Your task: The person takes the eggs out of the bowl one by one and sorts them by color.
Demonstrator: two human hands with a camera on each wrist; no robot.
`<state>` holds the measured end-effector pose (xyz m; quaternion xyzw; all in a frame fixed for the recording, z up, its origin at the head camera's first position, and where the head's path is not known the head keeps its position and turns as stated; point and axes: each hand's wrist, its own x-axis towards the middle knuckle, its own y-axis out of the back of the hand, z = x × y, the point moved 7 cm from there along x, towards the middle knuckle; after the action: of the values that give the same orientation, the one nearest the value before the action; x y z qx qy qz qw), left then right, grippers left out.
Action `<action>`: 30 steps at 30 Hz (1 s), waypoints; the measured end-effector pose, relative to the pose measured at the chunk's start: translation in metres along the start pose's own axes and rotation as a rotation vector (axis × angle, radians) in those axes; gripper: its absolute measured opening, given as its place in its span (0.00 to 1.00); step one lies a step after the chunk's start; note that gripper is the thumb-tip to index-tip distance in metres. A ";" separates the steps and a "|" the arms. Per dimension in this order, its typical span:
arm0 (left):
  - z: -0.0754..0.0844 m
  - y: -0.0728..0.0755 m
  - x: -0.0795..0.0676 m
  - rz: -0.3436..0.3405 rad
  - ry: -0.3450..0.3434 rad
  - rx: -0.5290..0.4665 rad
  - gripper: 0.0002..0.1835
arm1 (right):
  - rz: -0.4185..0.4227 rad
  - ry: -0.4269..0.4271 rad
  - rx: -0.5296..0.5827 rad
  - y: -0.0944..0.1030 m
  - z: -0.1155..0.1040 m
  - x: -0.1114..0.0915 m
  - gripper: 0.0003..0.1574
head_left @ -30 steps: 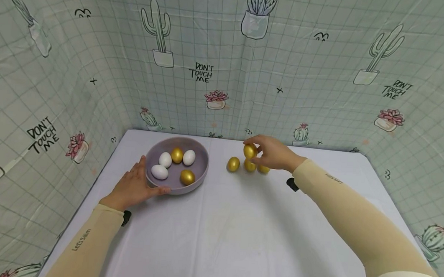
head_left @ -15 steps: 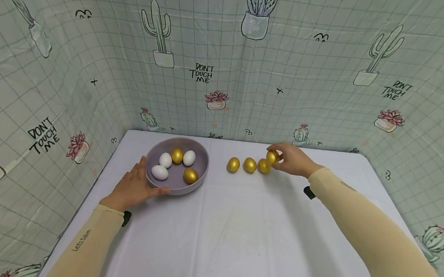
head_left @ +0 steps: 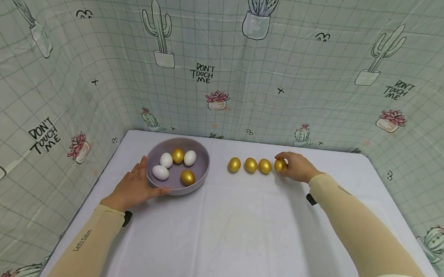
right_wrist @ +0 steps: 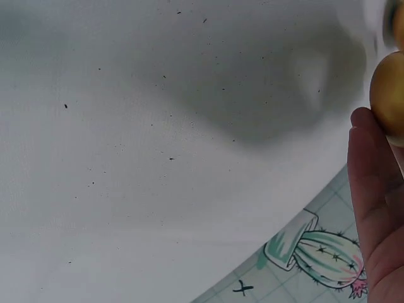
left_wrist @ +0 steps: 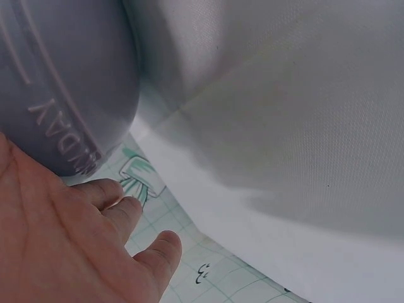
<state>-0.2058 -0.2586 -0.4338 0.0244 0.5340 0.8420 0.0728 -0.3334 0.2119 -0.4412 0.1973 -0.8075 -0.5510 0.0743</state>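
Note:
My right hand (head_left: 299, 167) pinches a gold egg (head_left: 280, 165) between thumb and fingers, low at the right end of a row of gold eggs. The other three in that row are the left one (head_left: 234, 164), the middle one (head_left: 250, 165) and the right one (head_left: 265, 166). In the right wrist view, fingers lie against the held gold egg (right_wrist: 388, 98). My left hand (head_left: 133, 186) is spread along the near left side of a mauve bowl (head_left: 205, 171), thumb at its front. Inside are three white eggs (head_left: 160, 172) and two gold eggs (head_left: 187, 177).
A white cloth covers the table (head_left: 216, 238). Behind and at both sides hangs a grid-patterned curtain (head_left: 308, 76) with cactus prints, close to the table's back edge. The bowl's outer wall (left_wrist: 69, 69) carries raised lettering in the left wrist view.
My right hand has carried the gold egg rightward past the row and lowered it to the right end. One gold egg in the bowl has rocked slightly. My left hand has stayed put.

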 end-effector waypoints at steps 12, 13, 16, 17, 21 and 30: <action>-0.002 -0.002 0.000 -0.013 0.019 0.008 0.76 | -0.005 0.011 -0.014 -0.009 -0.001 0.007 0.32; -0.002 -0.002 0.000 -0.012 0.016 0.009 0.76 | -0.006 0.010 -0.020 -0.010 -0.001 0.007 0.32; -0.002 -0.003 0.000 -0.016 0.015 0.006 0.75 | -0.006 0.012 -0.036 -0.011 -0.002 0.006 0.31; -0.002 -0.003 0.000 -0.020 0.017 0.005 0.75 | -0.005 0.014 -0.038 -0.011 -0.002 0.005 0.32; -0.002 -0.004 0.000 -0.038 0.026 0.000 0.76 | -0.010 0.009 -0.033 -0.011 -0.003 0.004 0.33; -0.002 -0.003 -0.001 -0.045 0.027 0.001 0.75 | -0.033 -0.010 -0.032 -0.009 -0.005 0.003 0.37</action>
<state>-0.2046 -0.2589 -0.4373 0.0013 0.5357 0.8401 0.0845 -0.3323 0.2041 -0.4476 0.2068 -0.7956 -0.5658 0.0641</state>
